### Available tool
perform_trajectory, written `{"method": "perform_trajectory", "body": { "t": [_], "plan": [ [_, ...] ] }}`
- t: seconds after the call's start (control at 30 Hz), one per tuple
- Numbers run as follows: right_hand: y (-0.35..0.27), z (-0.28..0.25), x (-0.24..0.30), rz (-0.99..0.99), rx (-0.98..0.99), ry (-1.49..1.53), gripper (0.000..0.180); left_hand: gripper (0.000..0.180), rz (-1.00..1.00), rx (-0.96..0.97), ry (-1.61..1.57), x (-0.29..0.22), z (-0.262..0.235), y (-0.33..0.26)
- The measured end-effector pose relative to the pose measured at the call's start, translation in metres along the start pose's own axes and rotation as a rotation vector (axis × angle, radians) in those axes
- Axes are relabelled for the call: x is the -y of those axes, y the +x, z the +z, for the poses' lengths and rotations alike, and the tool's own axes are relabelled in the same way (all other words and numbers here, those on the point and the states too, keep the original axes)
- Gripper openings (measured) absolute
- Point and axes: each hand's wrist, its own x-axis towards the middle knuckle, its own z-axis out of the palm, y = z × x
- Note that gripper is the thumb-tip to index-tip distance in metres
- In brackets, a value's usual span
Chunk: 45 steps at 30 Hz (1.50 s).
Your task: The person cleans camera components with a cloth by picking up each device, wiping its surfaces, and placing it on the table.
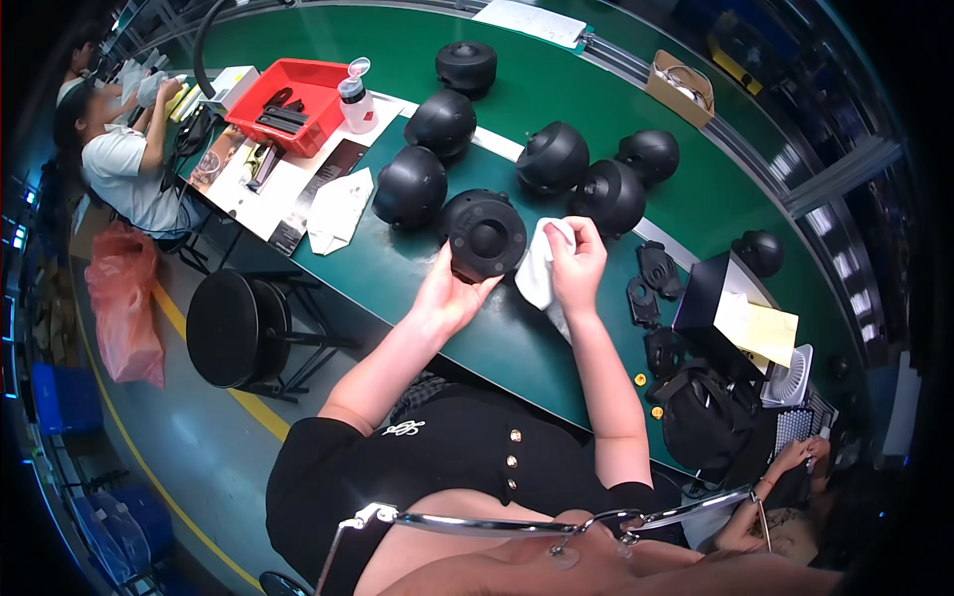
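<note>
At the near edge of the green counter (537, 338), the left hand (449, 293) grips a black round housing (484, 234) from below, tilted toward the wearer. The right hand (576, 260) pinches a white cloth (540, 270) just beside the housing's rim. Five similar black domed housings (553, 157) stand close behind. Risk noted: the housing is supported by one hand only and partly overhangs the counter edge; a slip under wiping pressure could drop it, or knock it into the crowded units behind.
</note>
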Motion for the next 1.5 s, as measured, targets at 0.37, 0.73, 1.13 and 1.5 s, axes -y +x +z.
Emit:
{"method": "perform_trajectory", "body": {
  "t": [0.37,0.73,1.13,1.5],
  "plan": [
    [-0.034,0.006,-0.011,-0.694,0.360,-0.704,0.042,0.040,-0.008,-0.001,-0.029,-0.001,0.000,0.002],
    [-0.034,-0.002,0.001,-0.940,0.567,-0.738,0.043,0.040,-0.016,0.078,0.006,-0.003,-0.006,0.015],
    [0.009,0.013,0.026,-1.015,0.495,-0.827,0.038,0.038,-0.075,-0.023,-0.055,0.001,0.004,0.002],
    [0.002,0.037,0.034,-0.935,0.499,-1.051,0.044,0.038,-0.053,-0.012,0.028,-0.002,-0.002,0.006]
  ]
}}
